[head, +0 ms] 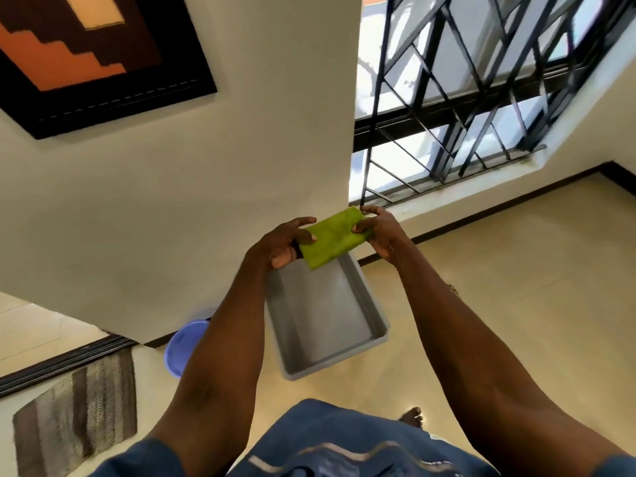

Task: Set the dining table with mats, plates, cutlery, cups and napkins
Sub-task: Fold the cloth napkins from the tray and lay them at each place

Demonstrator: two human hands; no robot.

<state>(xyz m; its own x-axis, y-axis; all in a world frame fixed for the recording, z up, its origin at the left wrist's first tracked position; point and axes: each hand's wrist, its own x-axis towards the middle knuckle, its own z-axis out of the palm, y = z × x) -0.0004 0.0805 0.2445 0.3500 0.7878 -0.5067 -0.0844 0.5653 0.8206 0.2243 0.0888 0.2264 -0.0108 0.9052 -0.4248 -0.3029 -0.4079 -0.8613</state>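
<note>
**A:** What do you have in your hands right now?

**B:** You hold a folded green napkin (330, 237) out in front of you, both arms stretched forward. Your left hand (284, 244) grips its left end, thumb curled over the top face and the other fingers tucked beneath. Your right hand (377, 232) pinches the right end, thumb pressed on the cloth and the fingertips wrapped round its far edge.

**A:** How does the napkin sit between them?

**B:** It spans the gap between your two hands, pulled fairly flat, its near corner hanging free below your left thumb. It rests on nothing; only your fingers carry it.

**A:** And what lies under it?

**B:** A grey plastic tub (375, 315) stands on the cream floor (516, 287) directly below your hands, its far rim hidden behind the napkin. I see nothing inside it. Just beside its left wall, partly behind your left forearm, sits a blue basin (184, 342), close to the foot of the white wall (172, 218).

**A:** Anything else around you?

**B:** A striped grey rug (79, 418) lies on the floor toward the lower left, next to a dark door track. A dark-framed picture (86, 56) with orange and brown blocks hangs on the wall at the upper left. To the right a window (464, 98) with black metal bars fills the upper part of the view. Your blue garment (327, 442) shows at the bottom edge, and one bare foot (411, 418) peeks out beside it.
</note>
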